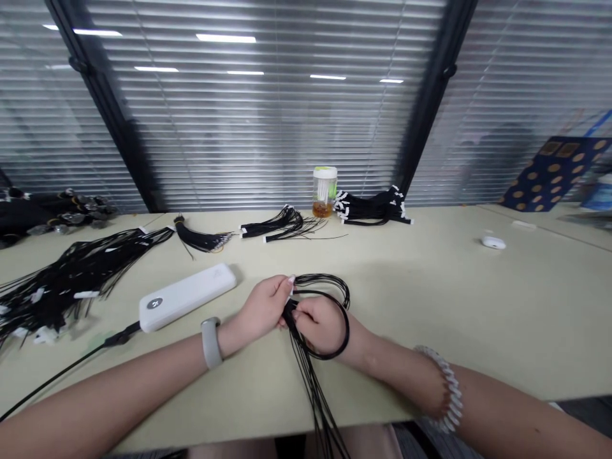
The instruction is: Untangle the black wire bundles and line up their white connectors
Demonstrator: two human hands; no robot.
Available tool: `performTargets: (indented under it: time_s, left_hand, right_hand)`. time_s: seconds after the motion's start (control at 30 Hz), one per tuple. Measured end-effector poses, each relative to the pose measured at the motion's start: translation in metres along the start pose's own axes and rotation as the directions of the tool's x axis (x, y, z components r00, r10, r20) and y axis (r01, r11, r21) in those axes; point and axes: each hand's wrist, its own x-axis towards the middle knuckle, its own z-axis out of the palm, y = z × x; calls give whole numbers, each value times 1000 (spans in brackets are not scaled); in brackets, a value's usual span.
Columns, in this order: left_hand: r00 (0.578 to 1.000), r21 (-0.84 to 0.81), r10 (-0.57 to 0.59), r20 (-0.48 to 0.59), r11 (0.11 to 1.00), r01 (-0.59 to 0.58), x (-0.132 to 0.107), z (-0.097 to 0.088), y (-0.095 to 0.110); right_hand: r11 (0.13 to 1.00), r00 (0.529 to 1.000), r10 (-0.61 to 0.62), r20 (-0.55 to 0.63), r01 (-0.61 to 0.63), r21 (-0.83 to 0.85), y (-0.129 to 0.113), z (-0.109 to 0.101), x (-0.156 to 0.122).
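Both hands meet over the front middle of the table around a bundle of thin black cables (313,389). My left hand (266,305) is closed on the bundle's upper part, where a small white piece shows by the thumb. Close against it, my right hand (321,324) is closed too, its fingers pinching the same cables. A black cable loop curves over the back of the right hand, and more loops bend away behind it. Loose cable ends hang down past the table's front edge. The fingertips and what lies between them are partly hidden.
A white power bank (189,296) with a black lead lies left of my hands. Black cable piles (81,268) cover the left side. Further bundles (373,205) and a lidded jar (324,191) stand along the back. A white earbud case (493,242) sits right.
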Motion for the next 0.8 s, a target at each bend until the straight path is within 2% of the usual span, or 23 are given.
performTargets:
  time_s: [0.17, 0.23, 0.3, 0.37, 0.4, 0.43, 0.5, 0.57, 0.6, 0.67, 0.7, 0.8]
  left_hand:
    - [1000, 26, 20, 18, 999, -20, 0, -1, -2]
    - [999, 33, 31, 25, 999, -32, 0, -1, -2]
    - [999, 41, 25, 22, 999, -26, -1, -2, -1]
    - [1000, 41, 5, 9, 999, -6, -1, -2, 1]
    - [1000, 39, -6, 1, 999, 6, -1, -2, 2]
    - [1000, 35, -19, -6, 999, 19, -1, -2, 3]
    - [999, 24, -40, -13, 999, 40, -1, -3, 4]
    - [999, 11, -52, -6, 999, 52, -1, -3, 4]
    - [998, 4, -55, -1, 998, 55, 0, -4, 3]
    - [998, -8, -60, 4, 998, 60, 0, -4, 2]
    - [998, -12, -65, 4, 998, 65, 1, -5, 2]
    - [997, -16, -81, 2, 997, 81, 0, -5, 3]
  right_hand:
    - [999, 999, 33, 10, -33, 14, 0, -3, 0]
    - [994, 992, 91, 85, -96, 58, 1, -6, 0]
    - [959, 951, 224, 215, -255, 127, 1, -13, 0]
    - [898, 878, 337, 339, -408, 165, 1, -22, -2]
    - [881, 856, 359, 372, -442, 167, 0, -27, -4]
    - [888, 861, 351, 367, -431, 161, 0, -34, -5]
    - [944, 919, 274, 283, -314, 106, -1, -47, -9]
    - [984, 979, 173, 111, -165, -72, -1, -59, -12]
    - [973, 990, 141, 9, -137, -186, -1, -65, -12]
    - [922, 978, 101, -180, -161, -354, 2, -74, -12]
    - [904, 959, 91, -268, -193, -381, 4, -77, -12]
    - [947, 880, 56, -472, -197, -254, 9, -85, -11]
